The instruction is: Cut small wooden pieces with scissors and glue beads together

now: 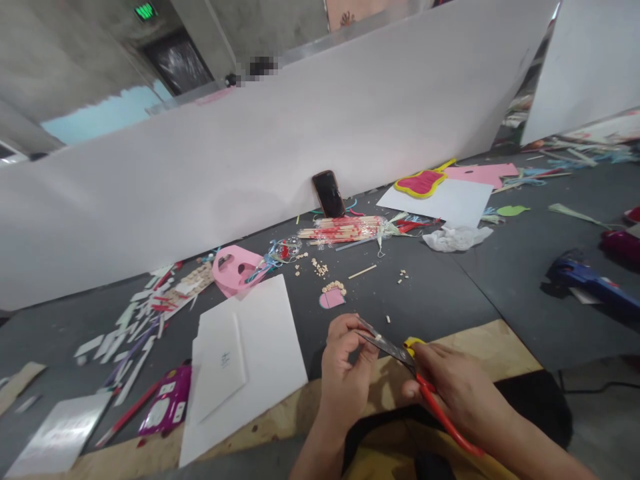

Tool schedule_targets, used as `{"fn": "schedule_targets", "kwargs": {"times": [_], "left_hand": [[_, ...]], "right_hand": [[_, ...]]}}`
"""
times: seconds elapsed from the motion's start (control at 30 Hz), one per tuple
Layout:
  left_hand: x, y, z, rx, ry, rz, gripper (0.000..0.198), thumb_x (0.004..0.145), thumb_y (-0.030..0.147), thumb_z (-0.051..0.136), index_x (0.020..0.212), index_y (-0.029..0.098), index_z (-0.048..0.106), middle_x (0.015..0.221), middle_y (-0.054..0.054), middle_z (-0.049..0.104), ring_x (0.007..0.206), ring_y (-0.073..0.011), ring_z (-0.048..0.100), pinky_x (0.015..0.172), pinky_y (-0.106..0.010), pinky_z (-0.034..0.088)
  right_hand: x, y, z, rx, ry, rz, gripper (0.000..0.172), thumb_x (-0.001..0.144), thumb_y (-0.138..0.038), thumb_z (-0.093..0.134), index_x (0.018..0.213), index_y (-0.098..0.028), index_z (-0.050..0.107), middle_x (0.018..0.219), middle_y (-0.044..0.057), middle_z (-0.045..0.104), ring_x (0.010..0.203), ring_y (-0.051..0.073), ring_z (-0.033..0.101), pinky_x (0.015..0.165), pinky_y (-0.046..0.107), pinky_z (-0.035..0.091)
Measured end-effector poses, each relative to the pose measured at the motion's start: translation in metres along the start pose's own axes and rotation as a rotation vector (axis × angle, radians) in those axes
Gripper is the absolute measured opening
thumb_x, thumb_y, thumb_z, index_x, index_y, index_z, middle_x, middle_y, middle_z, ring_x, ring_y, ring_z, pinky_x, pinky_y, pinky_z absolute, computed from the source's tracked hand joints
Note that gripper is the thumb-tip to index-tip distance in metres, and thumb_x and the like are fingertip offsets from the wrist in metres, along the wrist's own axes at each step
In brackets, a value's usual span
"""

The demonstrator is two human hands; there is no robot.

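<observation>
Scissors with red handles clamped in right hand, left hand pinching blades near tip over plywood board; clear plastic bag of wooden sticks lies beyond, magenta packet label unreadable.

No readable text, a green lit exit sign too small to read, a purple packet with illegible print

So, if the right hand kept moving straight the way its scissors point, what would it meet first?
Probably the left hand: the steel blades of the red-handled scissors in the right hand end at its fingertips, though depth is hard to judge from this view.
</observation>
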State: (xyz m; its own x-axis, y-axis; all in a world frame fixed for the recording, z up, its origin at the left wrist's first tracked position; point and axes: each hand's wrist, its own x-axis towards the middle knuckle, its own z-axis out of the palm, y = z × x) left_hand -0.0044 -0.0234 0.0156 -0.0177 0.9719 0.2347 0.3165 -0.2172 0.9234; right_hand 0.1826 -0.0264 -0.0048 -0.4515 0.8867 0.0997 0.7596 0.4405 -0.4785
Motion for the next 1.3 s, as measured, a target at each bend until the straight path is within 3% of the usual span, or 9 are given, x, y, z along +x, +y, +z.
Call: {"fn": "schedule_targets", "kwargs": {"times": [0.13, 0.27, 0.53, 0.8, 1.0, 1.17, 1.3], "left_hand": [[-0.0019, 0.0011, 0.0017, 0.086, 0.021, 0.005, 0.022, 0.088, 0.027, 0.051, 0.072, 0.018, 0.062, 0.094, -0.008, 0.060, 0.100, -0.0224, 0.054, 0.088, -0.037, 0.043], [-0.0039, -0.0012, 0.0017, 0.176, 0.062, 0.027, 0.009, 0.083, 0.025, 0.058, 0.081, 0.019, 0.063, 0.101, -0.008, 0.059, 0.104, -0.0237, 0.052, 0.093, -0.042, 0.041], [-0.0028, -0.0039, 0.0027, 0.303, 0.168, 0.194, 0.009, 0.083, 0.018, 0.057, 0.076, 0.020, 0.063, 0.094, -0.005, 0.061, 0.103, -0.0230, 0.051, 0.092, -0.042, 0.040], [-0.0016, -0.0017, -0.0004, 0.286, 0.118, 0.191, 0.012, 0.084, 0.019, 0.056, 0.077, 0.019, 0.066, 0.094, -0.006, 0.061, 0.105, -0.0239, 0.051, 0.093, -0.042, 0.041], [-0.0012, -0.0010, -0.0007, 0.268, 0.076, 0.146, 0.013, 0.084, 0.021, 0.056, 0.075, 0.019, 0.064, 0.093, -0.007, 0.061, 0.106, -0.0245, 0.051, 0.094, -0.044, 0.040], [-0.0040, -0.0027, 0.0018, 0.280, 0.100, 0.163, 0.009, 0.084, 0.020, 0.055, 0.078, 0.019, 0.062, 0.095, -0.007, 0.061, 0.106, -0.0243, 0.051, 0.094, -0.044, 0.041], [-0.0031, -0.0037, 0.0025, 0.291, 0.111, 0.186, 0.006, 0.083, 0.019, 0.057, 0.080, 0.019, 0.063, 0.096, -0.007, 0.061, 0.106, -0.0240, 0.051, 0.094, -0.043, 0.041]], "right_hand": [[-0.0016, 0.0008, 0.0022, 0.038, 0.001, 0.014, 0.028, 0.087, -0.043, 0.046, 0.068, -0.024, 0.041, 0.059, 0.000, 0.057, 0.048, 0.015, 0.053, 0.048, 0.025, 0.037], [-0.0012, 0.0018, 0.0026, 0.050, 0.007, 0.033, 0.032, 0.088, -0.046, 0.045, 0.065, -0.024, 0.039, 0.055, -0.001, 0.055, 0.045, 0.015, 0.051, 0.045, 0.025, 0.034], [-0.0006, 0.0009, -0.0010, -0.009, -0.019, 0.027, 0.026, 0.081, -0.046, 0.053, 0.075, -0.023, 0.043, 0.067, 0.003, 0.059, 0.056, 0.019, 0.057, 0.050, 0.028, 0.039], [0.0009, -0.0005, -0.0035, -0.039, -0.050, 0.014, 0.031, 0.077, -0.050, 0.057, 0.072, -0.024, 0.041, 0.074, 0.007, 0.060, 0.064, 0.021, 0.058, 0.054, 0.030, 0.042], [-0.0016, 0.0014, 0.0014, 0.008, -0.016, 0.029, 0.025, 0.085, -0.044, 0.049, 0.071, -0.023, 0.044, 0.065, 0.003, 0.058, 0.054, 0.017, 0.056, 0.050, 0.027, 0.039], [-0.0018, 0.0017, 0.0038, 0.041, -0.020, 0.040, 0.032, 0.088, -0.046, 0.043, 0.065, -0.023, 0.041, 0.056, 0.001, 0.056, 0.045, 0.015, 0.052, 0.046, 0.025, 0.035], [-0.0009, 0.0019, 0.0029, 0.031, 0.009, 0.044, 0.028, 0.087, -0.047, 0.044, 0.076, -0.022, 0.048, 0.064, 0.004, 0.061, 0.054, 0.017, 0.057, 0.050, 0.026, 0.038]]}}
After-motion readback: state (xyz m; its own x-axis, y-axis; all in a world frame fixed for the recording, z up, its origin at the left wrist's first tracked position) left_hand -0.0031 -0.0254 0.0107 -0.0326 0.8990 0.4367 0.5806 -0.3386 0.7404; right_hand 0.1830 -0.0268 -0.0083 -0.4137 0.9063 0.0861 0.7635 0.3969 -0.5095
